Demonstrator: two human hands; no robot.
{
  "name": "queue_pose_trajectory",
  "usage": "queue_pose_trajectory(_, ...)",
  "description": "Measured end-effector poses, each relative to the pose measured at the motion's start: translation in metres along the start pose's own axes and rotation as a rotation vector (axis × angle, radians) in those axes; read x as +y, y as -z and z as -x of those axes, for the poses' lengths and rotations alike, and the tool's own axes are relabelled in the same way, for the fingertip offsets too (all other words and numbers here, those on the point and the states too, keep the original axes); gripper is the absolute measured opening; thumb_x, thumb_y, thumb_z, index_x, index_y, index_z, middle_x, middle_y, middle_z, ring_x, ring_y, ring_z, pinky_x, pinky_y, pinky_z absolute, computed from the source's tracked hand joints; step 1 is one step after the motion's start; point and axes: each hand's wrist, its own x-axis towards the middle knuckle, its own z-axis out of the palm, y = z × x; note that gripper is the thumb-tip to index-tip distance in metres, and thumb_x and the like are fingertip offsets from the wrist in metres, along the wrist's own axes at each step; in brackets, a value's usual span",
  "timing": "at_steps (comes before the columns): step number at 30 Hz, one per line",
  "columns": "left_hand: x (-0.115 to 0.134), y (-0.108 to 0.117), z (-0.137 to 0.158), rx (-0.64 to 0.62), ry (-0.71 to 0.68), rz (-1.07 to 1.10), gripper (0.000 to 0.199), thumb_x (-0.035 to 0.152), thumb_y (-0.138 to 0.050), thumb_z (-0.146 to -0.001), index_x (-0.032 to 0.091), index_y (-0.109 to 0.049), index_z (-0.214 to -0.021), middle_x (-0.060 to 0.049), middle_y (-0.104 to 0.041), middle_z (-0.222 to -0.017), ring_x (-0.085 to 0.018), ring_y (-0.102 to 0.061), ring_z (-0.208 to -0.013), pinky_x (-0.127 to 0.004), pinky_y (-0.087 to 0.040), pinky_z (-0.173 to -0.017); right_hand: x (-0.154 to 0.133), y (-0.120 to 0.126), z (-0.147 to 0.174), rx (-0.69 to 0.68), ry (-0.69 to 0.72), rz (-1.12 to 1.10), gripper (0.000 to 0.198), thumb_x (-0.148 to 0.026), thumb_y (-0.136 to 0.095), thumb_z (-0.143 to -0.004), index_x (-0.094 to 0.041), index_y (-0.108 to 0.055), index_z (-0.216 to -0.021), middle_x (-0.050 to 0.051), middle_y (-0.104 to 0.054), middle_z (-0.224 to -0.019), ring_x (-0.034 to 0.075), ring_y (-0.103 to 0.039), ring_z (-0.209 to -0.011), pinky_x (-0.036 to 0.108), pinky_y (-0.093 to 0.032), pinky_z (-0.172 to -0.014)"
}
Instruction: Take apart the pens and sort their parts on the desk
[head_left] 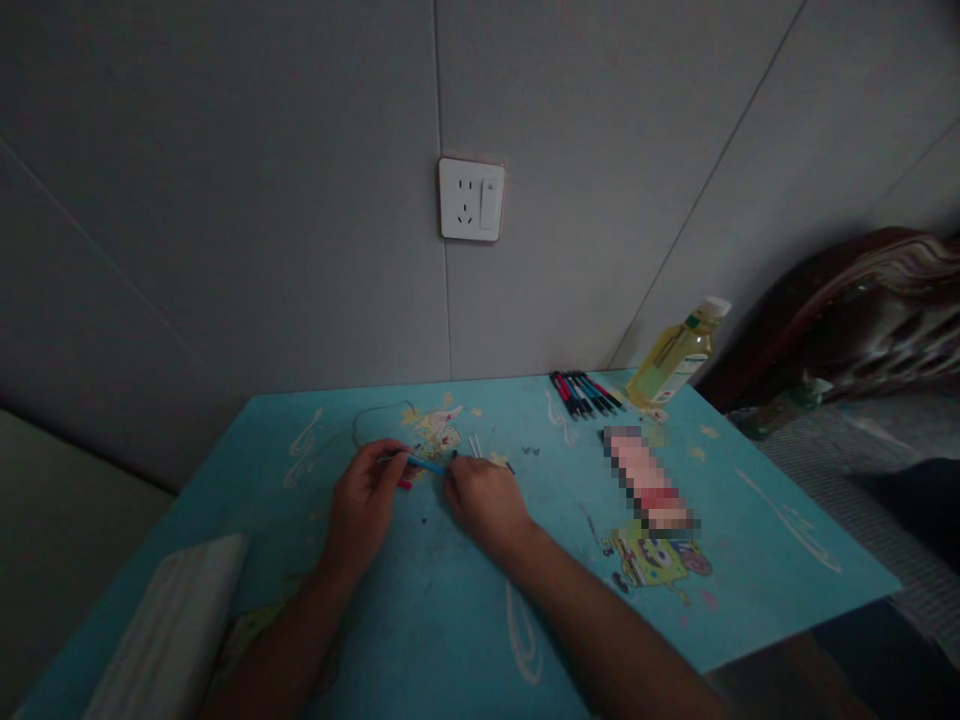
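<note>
A slim blue pen (426, 464) spans the gap between my two hands, low over the table. My left hand (364, 505) pinches its left end between thumb and fingers. On the other end, my right hand (487, 500) is closed with its fingers curled, and they hide that tip. Just under the pen lies a small red piece (406, 484). Thin pale sticks (474, 446), perhaps refills, lie behind my right hand, near a small dark piece (511, 467). A row of several pens (585, 394), red, blue and black, rests at the back right.
The blue printed table (420, 620) meets a grey wall with a socket (471, 200). A bottle of yellow liquid (675, 360) stands at the back right corner. A blurred-out flat object (649, 480) lies right of my hands, a white ridged block (172, 620) at the left edge.
</note>
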Motion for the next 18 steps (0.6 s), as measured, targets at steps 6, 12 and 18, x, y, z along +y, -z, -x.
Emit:
queue_pose_trajectory(6, -0.003, 0.0, 0.0, 0.007, -0.003, 0.02, 0.027, 0.039, -0.065, -0.084, 0.019, -0.063, -0.102, -0.004, -0.071, -0.095, -0.017, -0.07, -0.077, -0.026, -0.057, -0.066, 0.003, -0.001, 0.0, 0.04, -0.025, -0.089, 0.016, -0.022, -0.047, -0.096, -0.018, -0.062, -0.096, 0.007, -0.071, -0.09, 0.018, -0.067, -0.079, 0.025, -0.046, -0.07)
queue_pose_trajectory(12, -0.006, 0.001, -0.003, 0.019, 0.071, 0.171, 0.033, 0.041, -0.069, -0.081, 0.017, -0.061, -0.101, -0.006, -0.07, -0.1, -0.018, -0.071, -0.08, -0.027, -0.058, -0.068, 0.009, -0.004, -0.002, 0.156, -0.023, -0.337, 0.021, -0.02, -0.048, -0.096, -0.019, -0.065, -0.107, 0.007, -0.071, -0.102, 0.017, -0.067, -0.091, 0.025, -0.048, -0.083)
queue_pose_trajectory(18, -0.018, -0.008, 0.002, -0.056, 0.331, 0.538, 0.032, 0.033, -0.076, -0.076, 0.015, -0.062, -0.099, -0.005, -0.072, -0.088, -0.017, -0.07, -0.083, -0.031, -0.055, -0.082, 0.009, 0.002, -0.002, 0.368, 0.067, -0.58, 0.028, -0.02, -0.046, -0.097, -0.021, -0.066, -0.116, 0.006, -0.07, -0.112, 0.017, -0.065, -0.102, 0.03, -0.047, -0.095)
